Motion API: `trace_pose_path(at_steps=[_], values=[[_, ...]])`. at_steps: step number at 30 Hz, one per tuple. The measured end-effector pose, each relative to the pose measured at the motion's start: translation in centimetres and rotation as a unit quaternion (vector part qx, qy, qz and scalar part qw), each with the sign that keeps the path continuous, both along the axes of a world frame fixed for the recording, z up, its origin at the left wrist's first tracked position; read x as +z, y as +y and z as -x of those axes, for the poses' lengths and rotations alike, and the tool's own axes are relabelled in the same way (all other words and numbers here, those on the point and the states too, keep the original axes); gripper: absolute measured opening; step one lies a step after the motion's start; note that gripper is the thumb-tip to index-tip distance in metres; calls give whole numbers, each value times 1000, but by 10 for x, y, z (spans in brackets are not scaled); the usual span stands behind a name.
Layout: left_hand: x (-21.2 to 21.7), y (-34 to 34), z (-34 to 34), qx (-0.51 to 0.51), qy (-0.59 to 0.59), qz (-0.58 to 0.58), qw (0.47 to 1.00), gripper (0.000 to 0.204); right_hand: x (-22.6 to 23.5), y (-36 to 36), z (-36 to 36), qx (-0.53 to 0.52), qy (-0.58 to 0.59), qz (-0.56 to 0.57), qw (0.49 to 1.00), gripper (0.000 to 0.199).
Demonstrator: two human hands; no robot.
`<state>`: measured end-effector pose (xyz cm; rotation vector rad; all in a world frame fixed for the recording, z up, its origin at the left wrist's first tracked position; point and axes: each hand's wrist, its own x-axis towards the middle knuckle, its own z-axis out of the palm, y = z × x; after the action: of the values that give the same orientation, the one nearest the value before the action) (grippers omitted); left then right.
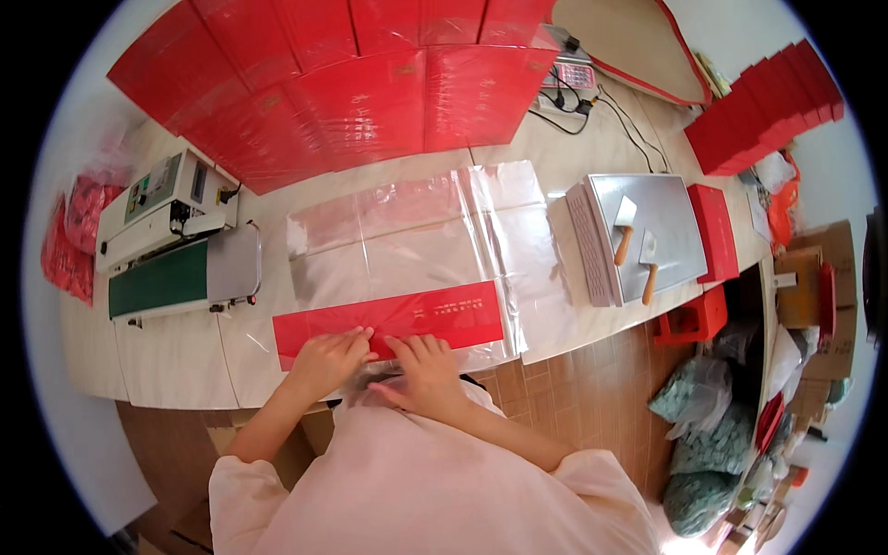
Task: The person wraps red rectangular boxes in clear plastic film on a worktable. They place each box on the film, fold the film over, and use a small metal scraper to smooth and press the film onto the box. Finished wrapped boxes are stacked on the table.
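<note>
A long flat red box (398,319) lies at the table's near edge, with clear plastic film (370,236) under it and spreading beyond its far side and right end. My left hand (333,358) is at the box's near edge, fingers closed and pressed together on the film. Beside it, my right hand (424,368) has its fingers bent over the same edge, closed on the film as well. The fingertips of both hands rest close together near the box's middle. What lies under the palms is partly hidden.
Film-wrapped red boxes (361,102) stand in rows at the back. A sealing machine with a green belt (162,277) is on the left. To the right, two wooden-handled scrapers (623,231) lie on a metal hot plate (680,250). Red boxes (758,111) are stacked far right; black cables (578,106) lie behind.
</note>
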<state>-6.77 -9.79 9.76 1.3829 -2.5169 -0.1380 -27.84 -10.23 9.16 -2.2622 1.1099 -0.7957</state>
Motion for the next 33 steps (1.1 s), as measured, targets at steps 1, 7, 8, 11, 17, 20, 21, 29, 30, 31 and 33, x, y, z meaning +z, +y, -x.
trace_pose_path(at_steps=[1, 7, 8, 11, 17, 20, 21, 29, 30, 31, 33], values=[[-1, 0, -1, -5, -5, -12, 1000, 33, -1, -1, -10, 0, 11, 6, 1000, 50], [3, -7, -9, -37, -39, -66, 996, 28, -19, -2, -44, -52, 58, 18, 997, 39], [3, -7, -7, -39, -23, -53, 998, 28, -23, 1, -43, -56, 64, 14, 996, 38], [1, -8, -4, -32, 13, -40, 999, 25, -22, 6, -33, -75, 100, -12, 992, 35], [1, -13, -6, -48, 9, -28, 998, 29, -6, 16, 6, -187, 157, -33, 969, 22], [-2, -14, -8, -41, 28, -39, 998, 25, -10, 19, 47, -283, 169, -17, 944, 18], [-4, -14, -9, -33, 35, -47, 998, 24, -7, 15, 66, -296, 180, 4, 938, 16], [-2, -23, 3, 44, 131, -82, 987, 19, 20, -41, 135, -442, 167, 115, 874, 12], [-4, -23, 3, 52, 138, -81, 986, 19, 23, -48, 134, -453, 154, 124, 869, 13], [-6, -22, 3, 58, 142, -81, 985, 19, 27, -53, 127, -406, 116, 115, 899, 15], [-5, -23, 3, 75, 140, -79, 984, 20, 30, -58, 107, -304, 30, 89, 948, 21]])
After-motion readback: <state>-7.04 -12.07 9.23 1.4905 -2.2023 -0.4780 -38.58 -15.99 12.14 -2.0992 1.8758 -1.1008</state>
